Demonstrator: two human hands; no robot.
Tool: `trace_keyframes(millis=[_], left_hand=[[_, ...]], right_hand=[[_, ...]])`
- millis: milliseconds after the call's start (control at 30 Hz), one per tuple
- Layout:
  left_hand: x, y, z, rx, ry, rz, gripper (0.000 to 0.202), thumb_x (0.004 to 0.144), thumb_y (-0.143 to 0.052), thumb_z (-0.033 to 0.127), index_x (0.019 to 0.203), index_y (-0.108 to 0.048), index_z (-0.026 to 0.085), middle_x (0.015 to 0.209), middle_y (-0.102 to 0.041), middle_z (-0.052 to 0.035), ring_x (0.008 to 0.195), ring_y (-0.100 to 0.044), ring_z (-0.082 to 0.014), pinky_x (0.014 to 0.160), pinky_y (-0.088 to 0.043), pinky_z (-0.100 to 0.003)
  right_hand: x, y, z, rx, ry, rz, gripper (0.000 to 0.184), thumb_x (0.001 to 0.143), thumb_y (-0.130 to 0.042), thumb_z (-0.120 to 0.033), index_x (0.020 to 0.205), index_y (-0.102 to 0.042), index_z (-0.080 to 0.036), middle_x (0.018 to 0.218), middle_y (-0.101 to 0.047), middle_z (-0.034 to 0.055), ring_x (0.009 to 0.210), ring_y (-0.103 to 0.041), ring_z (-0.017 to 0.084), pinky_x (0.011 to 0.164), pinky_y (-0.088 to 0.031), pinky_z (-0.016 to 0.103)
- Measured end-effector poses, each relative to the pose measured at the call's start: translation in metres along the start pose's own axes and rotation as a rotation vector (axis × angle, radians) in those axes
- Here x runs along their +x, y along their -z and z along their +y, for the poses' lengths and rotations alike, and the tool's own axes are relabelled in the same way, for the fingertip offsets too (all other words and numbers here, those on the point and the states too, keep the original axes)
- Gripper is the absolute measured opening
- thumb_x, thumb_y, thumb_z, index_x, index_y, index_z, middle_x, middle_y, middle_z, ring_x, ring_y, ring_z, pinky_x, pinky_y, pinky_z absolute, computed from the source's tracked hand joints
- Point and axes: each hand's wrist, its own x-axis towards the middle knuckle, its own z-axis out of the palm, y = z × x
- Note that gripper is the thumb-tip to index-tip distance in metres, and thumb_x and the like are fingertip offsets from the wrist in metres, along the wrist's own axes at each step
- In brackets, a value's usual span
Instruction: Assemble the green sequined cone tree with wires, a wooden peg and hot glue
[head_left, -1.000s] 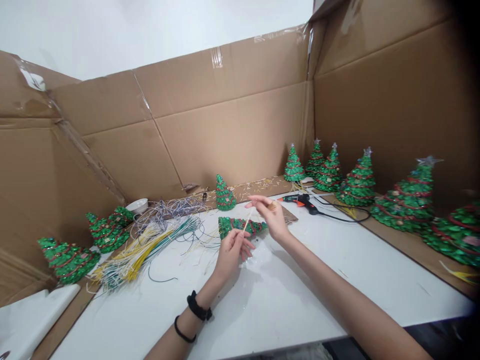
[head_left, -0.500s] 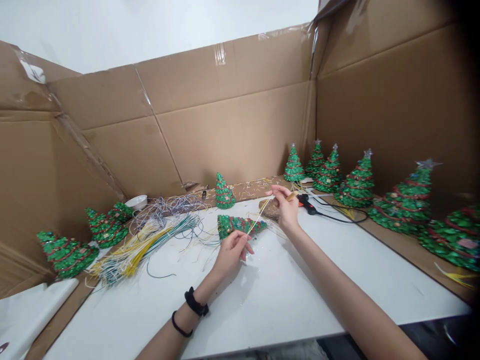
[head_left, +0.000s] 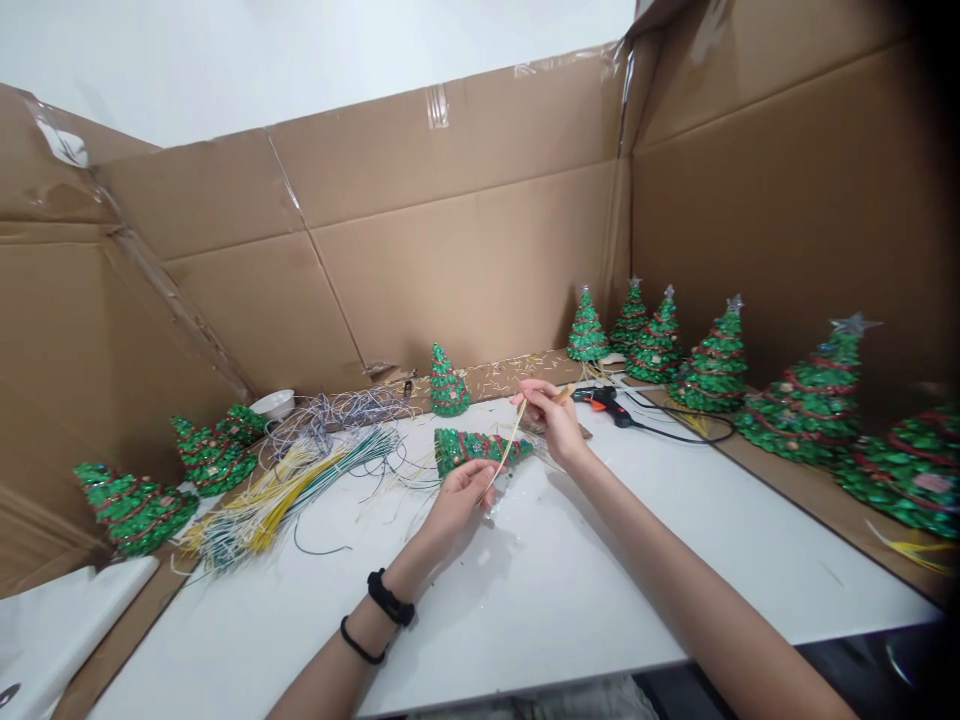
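My left hand point(head_left: 466, 488) pinches the lower end of thin yellow and white wires point(head_left: 514, 433) between thumb and fingers. The upper end of these wires is in the closed fingers of my right hand point(head_left: 556, 420). A short tan piece point(head_left: 564, 395), perhaps a tool handle, pokes out of the right hand; the rest of it is hidden. Just behind my left hand, a green miniature Christmas tree point(head_left: 465, 450) with red garland lies on its side on the white table point(head_left: 570, 590). Loose wires spread out beside its base.
A black and orange glue gun point(head_left: 611, 405) lies beyond my right hand, its cord curving right. Several decorated trees point(head_left: 712, 360) stand along the right. At left are bundled wires point(head_left: 281, 500), more trees point(head_left: 135, 510) and a white bowl point(head_left: 275, 404). Cardboard walls point(head_left: 465, 250) enclose the table.
My right hand has come left and slightly down, closer to my left hand, with the wires between them. More of the glue gun now shows. The lying tree has stayed in place.
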Motion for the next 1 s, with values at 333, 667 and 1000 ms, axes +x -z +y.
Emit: trace_keyframes(millis=[333, 667, 1000], left_hand=[[0.002, 0.000, -0.014, 0.254, -0.016, 0.001, 0.035, 0.077, -0.057, 0.050, 0.084, -0.063, 0.015, 0.059, -0.048, 0.0034, 0.047, -0.041, -0.0084, 0.041, -0.033, -0.020], [-0.009, 0.004, 0.005, 0.559, -0.350, 0.379, 0.023, 0.087, -0.049, 0.037, 0.075, -0.056, 0.019, 0.062, -0.053, 0.0024, 0.056, -0.044, -0.0111, 0.055, -0.032, -0.022], [-0.004, 0.037, 0.009, 1.049, -0.523, 0.422, 0.023, 0.089, -0.043, 0.028, 0.077, -0.061, 0.020, 0.070, -0.064, -0.0033, 0.058, -0.053, -0.0152, 0.057, -0.032, -0.025]], right_hand=[[0.003, 0.004, 0.000, -0.045, 0.051, 0.124, 0.024, 0.064, -0.063, -0.038, 0.080, -0.058, -0.020, 0.061, -0.062, -0.0028, 0.042, -0.029, 0.006, 0.041, -0.018, 0.021], [0.001, 0.004, 0.007, -0.428, 0.469, 0.298, 0.033, 0.086, -0.047, -0.040, 0.113, -0.050, -0.021, 0.092, -0.060, 0.0060, 0.087, -0.055, 0.019, 0.079, -0.042, 0.035], [-0.051, -0.035, 0.010, -1.098, 1.131, -0.556, 0.030, 0.094, -0.038, -0.019, 0.118, -0.054, -0.025, 0.113, -0.060, 0.0086, 0.111, -0.050, 0.022, 0.094, -0.042, 0.040]])
